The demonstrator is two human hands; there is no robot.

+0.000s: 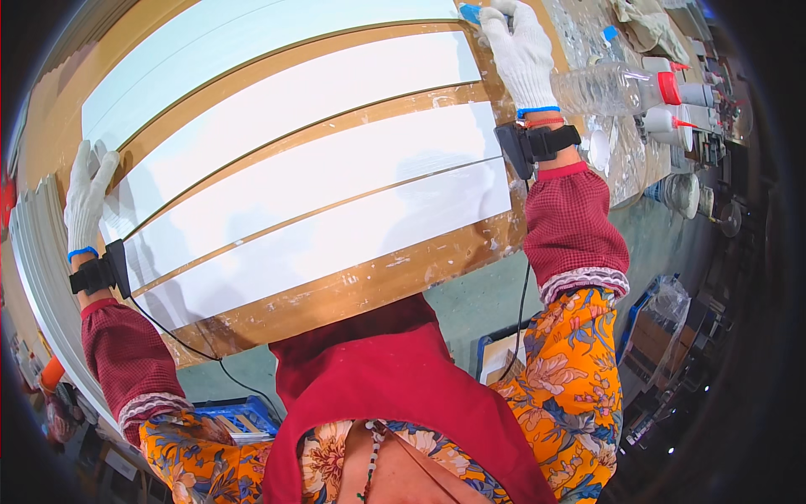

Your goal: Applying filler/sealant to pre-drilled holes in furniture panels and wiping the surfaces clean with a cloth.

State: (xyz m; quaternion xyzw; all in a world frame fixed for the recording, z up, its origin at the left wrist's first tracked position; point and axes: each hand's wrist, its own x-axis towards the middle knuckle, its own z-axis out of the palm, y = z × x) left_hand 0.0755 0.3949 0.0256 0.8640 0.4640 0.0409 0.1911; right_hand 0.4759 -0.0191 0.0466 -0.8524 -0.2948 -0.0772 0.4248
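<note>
Red cloth forms the nearest layer, an apron (378,370) between two floral sleeves (571,361). Beyond it at the near left, a blue crate (222,410) contains pale strips; at the near right, a brown carton (659,340) is partly covered by clear plastic film (672,298).

A paint-spotted brown board (403,270) carries four long white panels (336,245), arranged one beyond another; the two nearest are separated by only a narrow gap. A black cable (172,332) from the left wrist crosses the near left corner of the panels. To the left of the board stand stacked white strips (50,252).

The left hand (86,197), in a white glove, lies at the panels' left end, fingers extended and thumb apart; how firmly it presses cannot be told.

On the right, a splashed side surface (620,172) holds several containers. A clear bottle (609,91) with a red cap is just beside the right glove and wrist, crowding that side; its contents cannot be made out. Past it are white bottles (663,120) with red nozzles.

The gloved right hand (520,63), at the far right, has its fingers closed on a small blue object (470,13) by the farthest panel's end.
</note>
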